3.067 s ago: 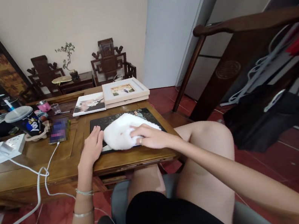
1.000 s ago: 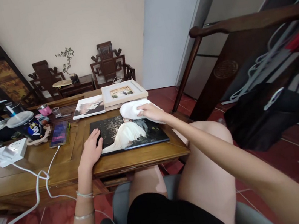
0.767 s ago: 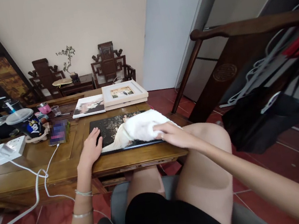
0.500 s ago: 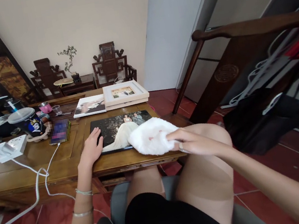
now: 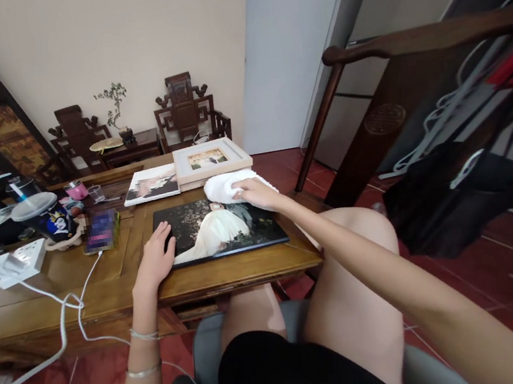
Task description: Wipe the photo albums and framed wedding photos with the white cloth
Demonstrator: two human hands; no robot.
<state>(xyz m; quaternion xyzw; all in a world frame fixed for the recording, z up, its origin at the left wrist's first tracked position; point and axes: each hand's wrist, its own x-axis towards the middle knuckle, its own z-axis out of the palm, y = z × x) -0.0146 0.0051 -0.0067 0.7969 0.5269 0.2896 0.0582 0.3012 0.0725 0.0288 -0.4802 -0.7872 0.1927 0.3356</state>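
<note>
A dark photo panel with a wedding picture lies flat on the wooden table. My left hand rests on its left edge, fingers stretched out and holding nothing. My right hand grips a fluffy white cloth at the panel's far right part. The cloth covers some of the panel's back edge and part of the pictured people. Bracelets circle my left wrist.
Behind the panel lie a smaller photo panel and a pale picture frame. To the left are a phone, a lidded cup, a power strip and white cables. A wooden chair stands at right.
My right hand has moved the cloth away from me, from the panel's near right corner to its far edge. The near right part now shows. My left hand stays put.
</note>
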